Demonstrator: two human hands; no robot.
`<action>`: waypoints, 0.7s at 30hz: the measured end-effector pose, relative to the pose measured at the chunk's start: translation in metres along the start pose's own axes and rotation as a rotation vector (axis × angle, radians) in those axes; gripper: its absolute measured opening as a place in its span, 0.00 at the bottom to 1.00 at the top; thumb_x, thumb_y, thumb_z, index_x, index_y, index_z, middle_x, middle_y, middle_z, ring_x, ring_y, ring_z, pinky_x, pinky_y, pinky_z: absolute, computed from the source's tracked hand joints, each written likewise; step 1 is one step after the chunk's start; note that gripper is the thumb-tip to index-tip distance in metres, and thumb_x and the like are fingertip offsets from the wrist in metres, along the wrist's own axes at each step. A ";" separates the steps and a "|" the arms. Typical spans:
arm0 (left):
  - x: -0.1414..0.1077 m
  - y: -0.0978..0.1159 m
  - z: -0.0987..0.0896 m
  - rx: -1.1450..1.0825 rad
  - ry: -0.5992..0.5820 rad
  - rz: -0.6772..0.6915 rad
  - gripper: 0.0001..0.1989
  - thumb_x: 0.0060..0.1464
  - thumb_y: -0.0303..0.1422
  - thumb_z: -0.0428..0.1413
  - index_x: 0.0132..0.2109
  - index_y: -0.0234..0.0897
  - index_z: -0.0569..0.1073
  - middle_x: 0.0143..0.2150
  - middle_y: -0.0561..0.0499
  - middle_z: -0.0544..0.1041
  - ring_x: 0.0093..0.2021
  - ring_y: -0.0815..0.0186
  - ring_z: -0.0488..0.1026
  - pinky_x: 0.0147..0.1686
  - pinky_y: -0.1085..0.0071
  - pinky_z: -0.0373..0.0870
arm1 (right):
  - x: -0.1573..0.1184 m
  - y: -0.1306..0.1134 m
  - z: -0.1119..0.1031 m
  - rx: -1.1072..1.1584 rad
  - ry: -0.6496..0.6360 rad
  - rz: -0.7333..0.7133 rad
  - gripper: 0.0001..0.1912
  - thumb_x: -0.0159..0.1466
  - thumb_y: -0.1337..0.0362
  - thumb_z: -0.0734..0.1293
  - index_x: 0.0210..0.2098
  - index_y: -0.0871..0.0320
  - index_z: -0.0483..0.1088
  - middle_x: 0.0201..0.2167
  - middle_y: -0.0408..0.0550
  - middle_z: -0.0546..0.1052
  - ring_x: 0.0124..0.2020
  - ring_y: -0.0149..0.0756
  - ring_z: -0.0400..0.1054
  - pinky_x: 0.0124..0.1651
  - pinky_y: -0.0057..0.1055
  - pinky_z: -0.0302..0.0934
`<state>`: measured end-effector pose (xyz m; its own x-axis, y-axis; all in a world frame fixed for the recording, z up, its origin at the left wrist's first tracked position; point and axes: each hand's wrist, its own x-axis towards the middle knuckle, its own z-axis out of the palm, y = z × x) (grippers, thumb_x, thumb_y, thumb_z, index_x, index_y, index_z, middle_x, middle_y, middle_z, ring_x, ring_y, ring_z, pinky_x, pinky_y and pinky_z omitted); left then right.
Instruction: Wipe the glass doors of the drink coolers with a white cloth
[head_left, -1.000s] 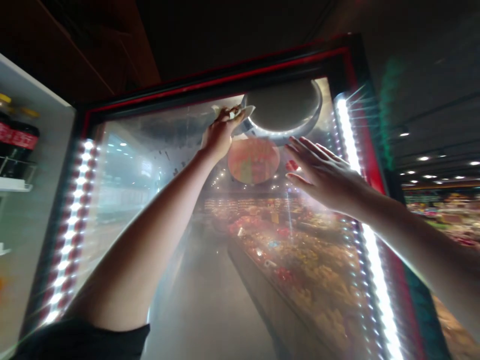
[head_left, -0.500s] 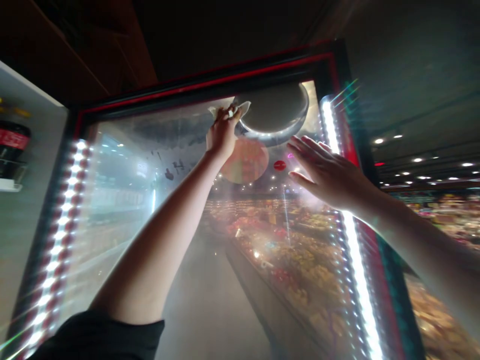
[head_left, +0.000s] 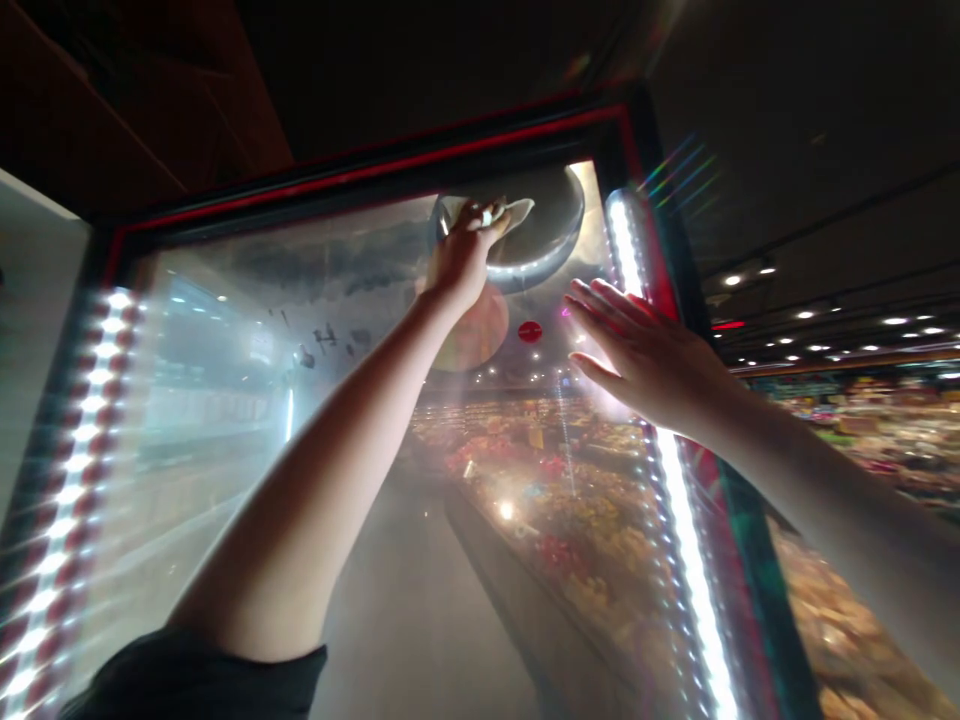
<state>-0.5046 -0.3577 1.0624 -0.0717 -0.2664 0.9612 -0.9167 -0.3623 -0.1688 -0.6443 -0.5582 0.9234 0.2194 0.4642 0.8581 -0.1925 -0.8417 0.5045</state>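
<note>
One cloth is clutched by the left hand high at partly clear glass; haze seems left below; nothing is visibly held by the flat right hand.

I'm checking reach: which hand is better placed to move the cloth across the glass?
Likely the left hand: it holds the cloth high at the glass, while the right hand, open, shows none.
</note>
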 end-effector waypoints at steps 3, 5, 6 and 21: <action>0.012 0.019 0.020 -0.052 0.016 0.021 0.30 0.72 0.30 0.43 0.76 0.43 0.67 0.82 0.54 0.61 0.83 0.51 0.49 0.79 0.56 0.51 | 0.001 -0.002 -0.004 -0.010 -0.013 0.002 0.31 0.78 0.58 0.59 0.77 0.64 0.60 0.78 0.64 0.62 0.79 0.56 0.55 0.79 0.58 0.57; 0.011 0.030 0.029 -0.079 -0.039 0.096 0.29 0.72 0.31 0.45 0.76 0.45 0.67 0.81 0.55 0.63 0.84 0.51 0.47 0.80 0.56 0.50 | 0.001 -0.002 -0.007 -0.026 -0.027 0.001 0.31 0.78 0.59 0.59 0.75 0.67 0.61 0.77 0.65 0.62 0.79 0.57 0.56 0.79 0.58 0.56; 0.009 0.032 0.030 -0.083 -0.076 0.140 0.29 0.72 0.31 0.46 0.75 0.47 0.68 0.81 0.57 0.63 0.84 0.52 0.47 0.80 0.55 0.50 | 0.000 -0.001 -0.009 -0.032 -0.030 0.003 0.30 0.78 0.60 0.59 0.75 0.67 0.62 0.77 0.65 0.63 0.79 0.57 0.56 0.79 0.58 0.55; 0.031 0.067 0.053 -0.097 -0.049 0.076 0.28 0.78 0.41 0.39 0.78 0.48 0.63 0.83 0.62 0.57 0.80 0.47 0.57 0.79 0.55 0.57 | -0.015 0.002 -0.022 -0.056 -0.028 -0.011 0.28 0.78 0.61 0.59 0.74 0.63 0.64 0.75 0.62 0.67 0.78 0.52 0.58 0.79 0.55 0.57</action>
<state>-0.5476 -0.4372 1.0693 -0.1253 -0.3338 0.9343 -0.9433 -0.2518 -0.2165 -0.6687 -0.5612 0.9136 0.2483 0.4646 0.8500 -0.2428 -0.8196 0.5189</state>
